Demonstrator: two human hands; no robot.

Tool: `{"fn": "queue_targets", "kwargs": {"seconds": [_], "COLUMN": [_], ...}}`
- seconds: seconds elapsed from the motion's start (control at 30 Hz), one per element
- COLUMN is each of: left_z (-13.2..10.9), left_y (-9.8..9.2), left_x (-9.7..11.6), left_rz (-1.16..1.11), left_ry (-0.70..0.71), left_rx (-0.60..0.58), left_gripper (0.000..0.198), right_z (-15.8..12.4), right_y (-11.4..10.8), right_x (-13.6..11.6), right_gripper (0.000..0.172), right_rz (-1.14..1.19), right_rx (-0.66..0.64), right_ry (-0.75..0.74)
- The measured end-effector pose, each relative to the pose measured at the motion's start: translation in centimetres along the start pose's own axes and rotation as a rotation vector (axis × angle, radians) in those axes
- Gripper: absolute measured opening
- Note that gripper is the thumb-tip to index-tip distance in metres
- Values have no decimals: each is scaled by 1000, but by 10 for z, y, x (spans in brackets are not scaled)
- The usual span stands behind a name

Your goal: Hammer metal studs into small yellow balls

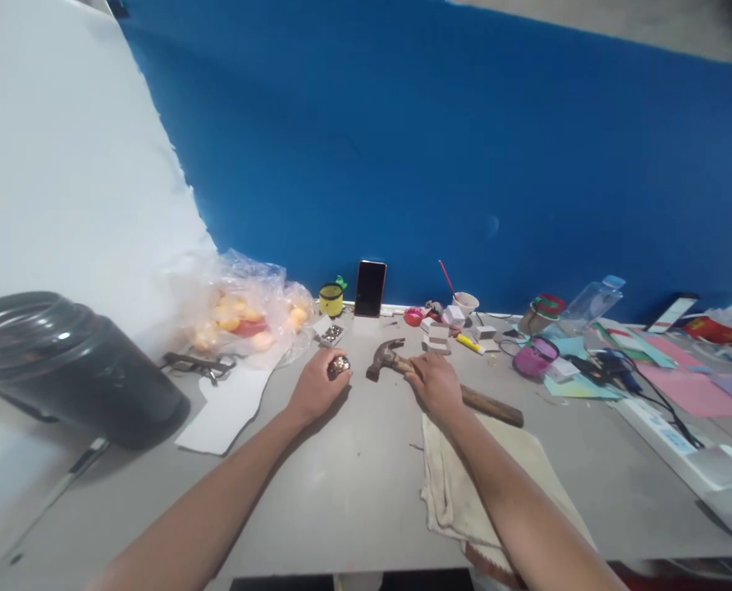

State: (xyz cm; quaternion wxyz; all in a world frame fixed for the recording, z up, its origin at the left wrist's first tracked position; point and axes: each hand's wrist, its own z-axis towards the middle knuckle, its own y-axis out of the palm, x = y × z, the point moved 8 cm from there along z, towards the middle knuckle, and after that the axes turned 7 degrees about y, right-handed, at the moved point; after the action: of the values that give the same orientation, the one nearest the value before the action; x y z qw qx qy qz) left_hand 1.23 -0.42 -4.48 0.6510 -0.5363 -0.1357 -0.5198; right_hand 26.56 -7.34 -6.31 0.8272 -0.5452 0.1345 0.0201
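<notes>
My left hand [315, 386] is closed around a small round object [340, 367], shiny and mottled dark and gold; its exact kind does not show. To its right, the fingers of my right hand [436, 384] grip the wooden handle of a claw hammer [492, 405] near its head. The hammer lies across the grey table, its metal head pointing left toward the round object, with a gap between them. Just beyond my left hand sits a small open box of shiny metal bits [331, 334]. A folded cream cloth [519, 447] lies under my right forearm.
A large dark tumbler [76, 369] stands at the left, near eyeglasses [199, 364] and a plastic bag of orange fruit [236, 316]. A phone [371, 289] leans on the blue wall. Small boxes [436, 338], a paper cup [465, 304] and a power strip [667, 435] are on the right.
</notes>
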Motion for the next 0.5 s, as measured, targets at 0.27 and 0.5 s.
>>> {"fn": "queue_targets", "kwargs": {"seconds": [0.27,0.5], "left_z": [6,5], "left_y": [-14,-11], "left_x": [-23,-36], "left_rz": [-82,-193], "left_ry": [-120,-223], "left_rx": [102,63], "left_gripper": [28,28], "right_z": [-5,-13], "right_y": [-18,-22], "right_x": [-1,-17], "right_gripper": [26,39], "right_rz": [514,1331], "right_rx": [178,-256], "right_ry": [51,627]}}
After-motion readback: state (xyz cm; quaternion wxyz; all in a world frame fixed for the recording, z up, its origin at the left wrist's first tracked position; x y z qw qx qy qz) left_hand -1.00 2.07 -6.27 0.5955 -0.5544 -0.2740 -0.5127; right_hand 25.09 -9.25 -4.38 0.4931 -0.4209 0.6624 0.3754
